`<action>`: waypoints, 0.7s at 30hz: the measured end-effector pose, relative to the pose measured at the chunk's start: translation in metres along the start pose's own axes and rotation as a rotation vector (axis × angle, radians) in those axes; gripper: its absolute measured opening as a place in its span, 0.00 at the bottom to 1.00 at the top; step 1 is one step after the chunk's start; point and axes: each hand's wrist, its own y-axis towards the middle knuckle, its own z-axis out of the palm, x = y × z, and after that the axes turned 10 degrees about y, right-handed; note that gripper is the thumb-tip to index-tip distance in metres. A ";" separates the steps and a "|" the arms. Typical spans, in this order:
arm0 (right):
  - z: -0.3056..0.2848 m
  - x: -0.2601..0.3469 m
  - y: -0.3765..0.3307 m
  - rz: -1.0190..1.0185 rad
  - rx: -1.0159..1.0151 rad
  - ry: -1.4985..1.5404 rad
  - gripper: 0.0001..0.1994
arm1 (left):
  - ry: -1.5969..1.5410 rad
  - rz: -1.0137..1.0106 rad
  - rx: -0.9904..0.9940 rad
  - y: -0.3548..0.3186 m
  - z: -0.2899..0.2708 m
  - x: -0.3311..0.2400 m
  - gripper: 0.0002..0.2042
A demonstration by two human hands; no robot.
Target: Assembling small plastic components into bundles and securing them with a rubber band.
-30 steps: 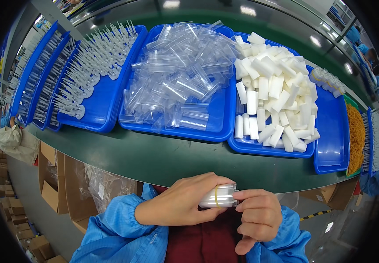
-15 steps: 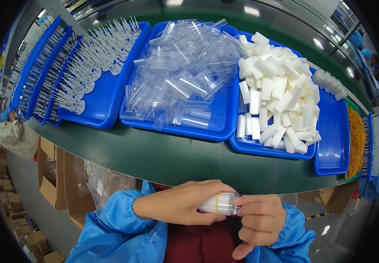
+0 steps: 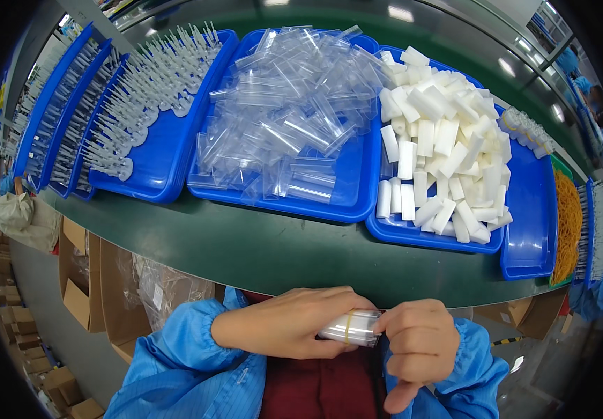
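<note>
Low in front of me, my left hand (image 3: 308, 321) is closed around a short bundle of clear plastic tubes (image 3: 361, 332) with white inside and a yellow rubber band (image 3: 348, 327) about its middle. The bundle lies tilted, its right end sticking out past the fingers. At that end is my right hand (image 3: 417, 342), its index fingertip touching the rim and its other fingers curled; the lowest finger points down. The right thumb is hidden, so its hold on the end is only partly seen.
On the green table (image 3: 246, 241) stand blue trays of white stemmed plastic pieces (image 3: 155, 91), clear tubes (image 3: 280, 126) and white cylinders (image 3: 448, 140). Farther right, a tray holds banded bundles (image 3: 525, 133), beside yellow rubber bands (image 3: 567, 227). Cardboard boxes (image 3: 116, 293) stand below left.
My right hand has turned, its knuckles rising and its fingers curling more. The bundle's right end has tipped slightly downward. My left hand keeps its hold.
</note>
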 end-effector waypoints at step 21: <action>-0.018 0.012 0.000 0.054 0.291 -0.011 0.25 | 0.045 0.008 -0.028 0.000 -0.001 -0.002 0.23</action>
